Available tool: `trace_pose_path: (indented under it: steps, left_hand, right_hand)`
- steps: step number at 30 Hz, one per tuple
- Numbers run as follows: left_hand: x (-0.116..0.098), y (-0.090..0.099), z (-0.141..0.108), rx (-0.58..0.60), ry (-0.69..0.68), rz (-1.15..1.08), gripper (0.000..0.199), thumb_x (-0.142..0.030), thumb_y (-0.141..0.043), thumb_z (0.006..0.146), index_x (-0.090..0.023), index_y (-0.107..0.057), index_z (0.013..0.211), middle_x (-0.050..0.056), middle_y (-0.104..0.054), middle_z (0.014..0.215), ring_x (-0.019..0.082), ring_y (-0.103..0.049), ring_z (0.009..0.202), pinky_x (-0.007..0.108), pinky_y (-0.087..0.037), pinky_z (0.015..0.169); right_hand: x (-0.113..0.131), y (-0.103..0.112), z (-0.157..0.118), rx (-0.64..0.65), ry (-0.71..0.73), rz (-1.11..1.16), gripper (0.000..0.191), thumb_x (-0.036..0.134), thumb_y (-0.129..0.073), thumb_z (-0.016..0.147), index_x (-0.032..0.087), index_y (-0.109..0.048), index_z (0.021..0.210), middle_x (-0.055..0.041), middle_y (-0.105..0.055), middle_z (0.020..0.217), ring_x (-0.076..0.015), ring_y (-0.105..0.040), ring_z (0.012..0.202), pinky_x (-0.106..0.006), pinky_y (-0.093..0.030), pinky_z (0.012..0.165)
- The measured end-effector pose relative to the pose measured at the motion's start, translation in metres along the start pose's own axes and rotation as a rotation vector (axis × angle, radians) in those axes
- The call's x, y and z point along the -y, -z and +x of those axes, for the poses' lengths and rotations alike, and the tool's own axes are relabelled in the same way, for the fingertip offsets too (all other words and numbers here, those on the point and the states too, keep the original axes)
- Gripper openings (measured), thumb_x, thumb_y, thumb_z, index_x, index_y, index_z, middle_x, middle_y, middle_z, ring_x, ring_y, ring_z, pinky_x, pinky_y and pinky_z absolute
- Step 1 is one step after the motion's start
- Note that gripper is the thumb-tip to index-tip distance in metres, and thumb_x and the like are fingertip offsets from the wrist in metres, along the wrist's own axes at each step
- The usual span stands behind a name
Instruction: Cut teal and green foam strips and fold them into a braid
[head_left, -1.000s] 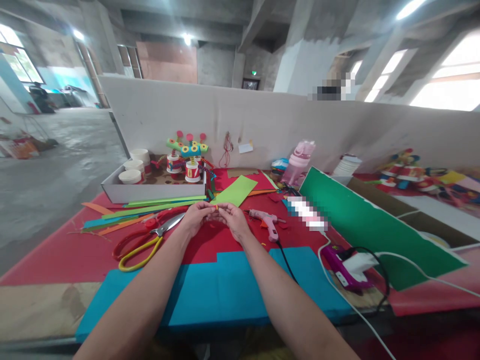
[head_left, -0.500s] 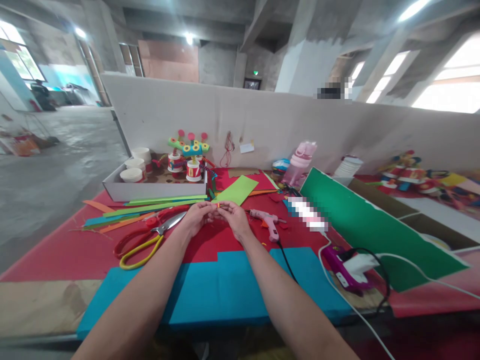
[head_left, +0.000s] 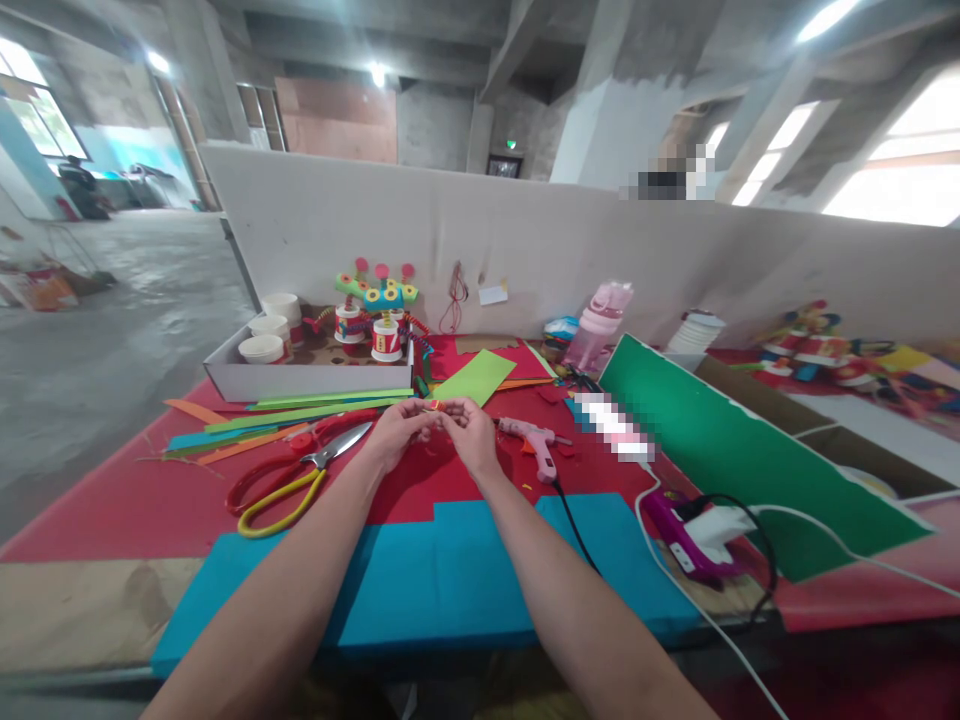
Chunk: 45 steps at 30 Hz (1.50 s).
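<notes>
A red-covered tabletop lies beneath both hands. The left hand and right hand pinch a small red-and-yellow piece, apparently paper, between their fingertips. Uneven pressure could crease or drop it; a rightward sweep could knock the pink pistol-shaped glue gun. Printing on the red-and-white cup is illegible.

Left hand and right hand, both bare, with slender fingers; left forearm and right forearm, likewise bare, smooth in outline and tapering towards narrow wrists; at the lower edge, dark olive-brown clothing, its cut too dim to tell
</notes>
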<state>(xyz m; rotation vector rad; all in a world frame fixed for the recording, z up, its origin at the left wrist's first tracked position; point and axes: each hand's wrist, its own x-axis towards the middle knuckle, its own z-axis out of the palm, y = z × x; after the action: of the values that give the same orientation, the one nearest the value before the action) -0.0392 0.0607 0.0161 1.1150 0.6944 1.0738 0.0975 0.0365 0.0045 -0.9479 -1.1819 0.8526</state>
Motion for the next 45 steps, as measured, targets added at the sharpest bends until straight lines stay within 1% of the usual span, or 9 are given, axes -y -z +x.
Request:
trace_pose_path:
  steps: [5, 10, 15, 18, 20, 24, 32, 39, 45]
  left_hand:
    - [0.001, -0.001, 0.002, -0.037, -0.064, 0.051, 0.031, -0.031, -0.081, 0.059, -0.012, -0.065, 0.078, 0.000, -0.060, 0.061, 0.007, -0.050, 0.049, 0.021, -0.039, 0.051]
    - [-0.001, -0.001, 0.002, -0.116, -0.079, 0.132, 0.032, -0.031, -0.080, 0.057, -0.013, -0.065, 0.077, 0.000, -0.061, 0.060, 0.008, -0.050, 0.048, 0.022, -0.038, 0.050]
    - [-0.005, 0.000, 0.000, -0.049, -0.076, 0.116, 0.030, -0.030, -0.078, 0.060, -0.014, -0.067, 0.082, 0.000, -0.062, 0.066, 0.008, -0.052, 0.054, 0.022, -0.040, 0.053]
    - [-0.006, 0.001, -0.001, 0.030, -0.079, 0.123, 0.028, -0.028, -0.078, 0.062, -0.014, -0.068, 0.084, 0.003, -0.064, 0.073, 0.009, -0.054, 0.060, 0.021, -0.041, 0.056]
    - [-0.006, 0.002, -0.002, 0.056, -0.074, 0.131, 0.027, -0.027, -0.078, 0.063, -0.013, -0.068, 0.084, 0.003, -0.064, 0.075, 0.010, -0.055, 0.061, 0.022, -0.041, 0.057]
    - [-0.005, 0.002, -0.002, 0.088, -0.075, 0.132, 0.026, -0.026, -0.077, 0.064, -0.014, -0.069, 0.085, 0.003, -0.064, 0.074, 0.009, -0.055, 0.060, 0.022, -0.041, 0.057]
    - [-0.004, 0.003, -0.001, 0.102, -0.092, 0.120, 0.041, -0.024, -0.078, 0.063, -0.015, -0.065, 0.100, 0.006, -0.067, 0.086, 0.013, -0.060, 0.073, 0.023, -0.044, 0.062]
    - [-0.005, 0.002, -0.002, 0.064, -0.124, 0.149, 0.031, -0.029, -0.078, 0.064, -0.013, -0.067, 0.089, 0.002, -0.066, 0.078, 0.010, -0.057, 0.066, 0.023, -0.043, 0.063]
    - [-0.009, 0.002, -0.002, 0.028, -0.117, 0.152, 0.031, -0.029, -0.079, 0.062, -0.013, -0.070, 0.087, 0.002, -0.067, 0.075, 0.009, -0.056, 0.064, 0.023, -0.043, 0.063]
  right_hand:
    - [0.003, -0.003, -0.003, 0.006, 0.019, -0.042, 0.016, 0.027, -0.068, 0.070, 0.021, -0.060, 0.082, -0.0007, -0.065, 0.076, -0.0145, -0.063, 0.070, -0.026, -0.054, 0.067]
    - [0.003, -0.005, -0.003, 0.007, -0.036, 0.077, 0.021, 0.033, -0.069, 0.069, 0.021, -0.059, 0.083, -0.0002, -0.067, 0.076, -0.0138, -0.063, 0.067, -0.027, -0.055, 0.068]
    - [0.000, 0.000, 0.000, 0.070, -0.329, 0.414, 0.027, 0.042, -0.068, 0.073, 0.020, -0.059, 0.085, -0.0009, -0.068, 0.069, -0.0162, -0.066, 0.062, -0.032, -0.056, 0.068]
    - [0.000, 0.002, 0.002, 0.114, -0.483, 0.545, 0.023, 0.039, -0.067, 0.075, 0.018, -0.062, 0.082, -0.0014, -0.069, 0.066, -0.0139, -0.065, 0.059, -0.028, -0.055, 0.066]
    - [0.001, 0.003, 0.002, 0.123, -0.518, 0.587, 0.020, 0.036, -0.069, 0.075, 0.018, -0.063, 0.081, -0.0002, -0.068, 0.067, -0.0107, -0.063, 0.056, -0.023, -0.054, 0.063]
    - [0.004, 0.004, 0.000, 0.145, -0.487, 0.619, 0.020, 0.029, -0.075, 0.070, 0.019, -0.062, 0.082, 0.0026, -0.068, 0.069, -0.0073, -0.061, 0.057, -0.017, -0.052, 0.060]
    - [0.003, 0.004, 0.001, 0.103, -0.416, 0.577, 0.027, 0.030, -0.078, 0.067, 0.019, -0.060, 0.085, 0.0013, -0.071, 0.078, -0.0092, -0.064, 0.062, -0.020, -0.054, 0.061]
    - [0.005, 0.003, -0.002, 0.095, -0.446, 0.597, 0.031, 0.027, -0.081, 0.063, 0.017, -0.060, 0.083, 0.0037, -0.067, 0.068, -0.0065, -0.060, 0.055, -0.017, -0.051, 0.057]
    - [0.002, 0.002, 0.001, 0.055, -0.430, 0.606, 0.027, 0.026, -0.080, 0.065, 0.018, -0.060, 0.081, 0.0035, -0.068, 0.071, -0.0069, -0.061, 0.059, -0.018, -0.053, 0.061]
